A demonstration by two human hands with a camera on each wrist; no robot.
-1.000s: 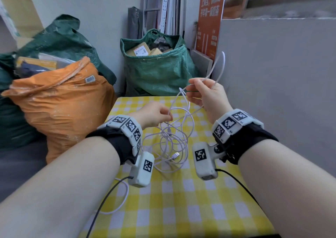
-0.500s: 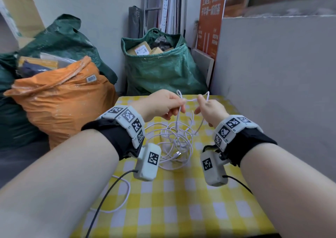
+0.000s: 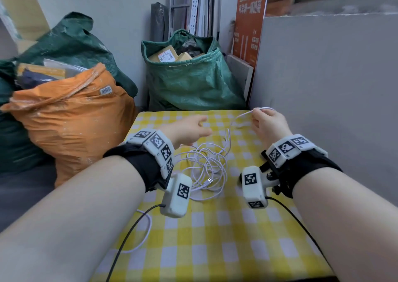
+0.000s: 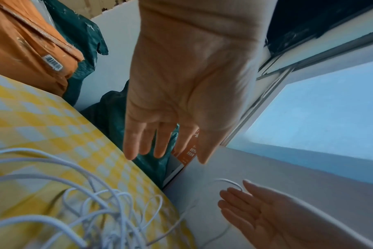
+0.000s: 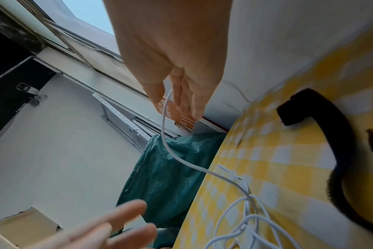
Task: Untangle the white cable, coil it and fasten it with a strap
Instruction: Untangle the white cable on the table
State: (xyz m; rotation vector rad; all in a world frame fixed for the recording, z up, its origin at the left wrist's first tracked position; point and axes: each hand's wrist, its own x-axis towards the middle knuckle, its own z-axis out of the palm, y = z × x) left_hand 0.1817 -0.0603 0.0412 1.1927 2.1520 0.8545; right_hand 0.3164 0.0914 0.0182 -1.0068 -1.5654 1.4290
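— Since the previous frame, what has been changed?
— Both hands have been moved apart; the white cable point(image 3: 207, 167) has been released by the left hand point(image 3: 187, 130), fingers extended.
— And the right hand point(image 3: 268, 124)?
— One strand is pinched; the tangle is left on the checked table point(image 3: 215, 238).

head looks down; wrists, blurred, share cable point(image 3: 212, 165).
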